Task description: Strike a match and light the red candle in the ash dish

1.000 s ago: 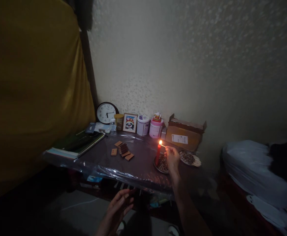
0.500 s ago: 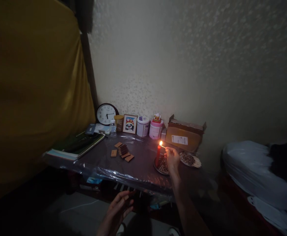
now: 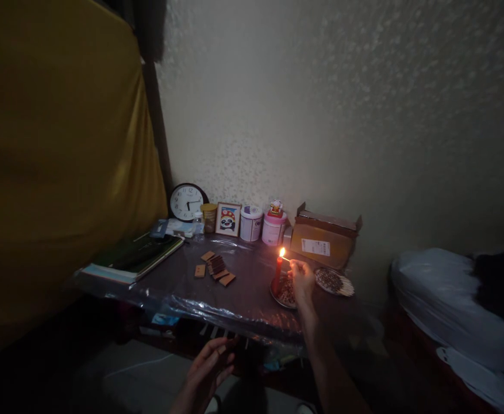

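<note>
My right hand pinches a thin match beside the top of an upright red candle. A bright flame burns at the match head and candle tip; which of them carries it I cannot tell. The candle stands on a round plate strewn with small brown bits. Low in front of the table's edge, my left hand has its fingers curled around a small, dim object that looks like a matchbox. On a second plate to the right, match sticks lie in a bundle with dark heads.
Several small tan and dark-brown matchboxes lie mid-table. Along the wall stand a clock, a framed panda picture, two canisters and a cardboard box. Books lie left. Clear plastic covers the table.
Both hands stay almost where they were, the match still held at the candle top. The view shifts very slightly; nothing is taken up or let go.
</note>
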`<state>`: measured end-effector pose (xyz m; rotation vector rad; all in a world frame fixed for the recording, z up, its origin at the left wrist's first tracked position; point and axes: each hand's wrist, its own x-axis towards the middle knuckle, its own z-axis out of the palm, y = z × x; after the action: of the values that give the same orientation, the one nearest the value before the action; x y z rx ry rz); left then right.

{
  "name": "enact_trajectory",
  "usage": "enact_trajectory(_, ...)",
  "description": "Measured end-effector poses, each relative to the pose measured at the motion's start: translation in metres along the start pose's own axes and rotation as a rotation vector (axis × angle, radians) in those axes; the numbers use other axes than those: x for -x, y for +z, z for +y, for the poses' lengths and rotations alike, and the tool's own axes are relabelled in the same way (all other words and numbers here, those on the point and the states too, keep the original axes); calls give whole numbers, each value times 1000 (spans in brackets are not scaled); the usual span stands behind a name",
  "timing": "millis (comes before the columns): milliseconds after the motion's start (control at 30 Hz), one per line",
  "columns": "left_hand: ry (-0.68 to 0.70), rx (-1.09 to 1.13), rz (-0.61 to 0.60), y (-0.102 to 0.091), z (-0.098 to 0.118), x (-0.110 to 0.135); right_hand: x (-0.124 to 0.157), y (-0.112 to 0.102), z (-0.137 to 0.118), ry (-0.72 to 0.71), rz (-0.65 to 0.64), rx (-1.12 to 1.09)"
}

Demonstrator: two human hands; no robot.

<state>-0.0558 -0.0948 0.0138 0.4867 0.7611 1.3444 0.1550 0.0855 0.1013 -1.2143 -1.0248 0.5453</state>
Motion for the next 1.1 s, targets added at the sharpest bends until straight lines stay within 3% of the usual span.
enact_trajectory(600, -19, -34, 32, 0, 1, 1, 3, -3, 1, -6, -26, 6)
enact_trajectory(867, -9, -16, -34, -8, -6, -8, 3, -7, 3, -43, -36, -25)
enact_trajectory(1100, 1, -12, -7, -5, -2, 0, 6, -13, -22, -16, -80, -127)
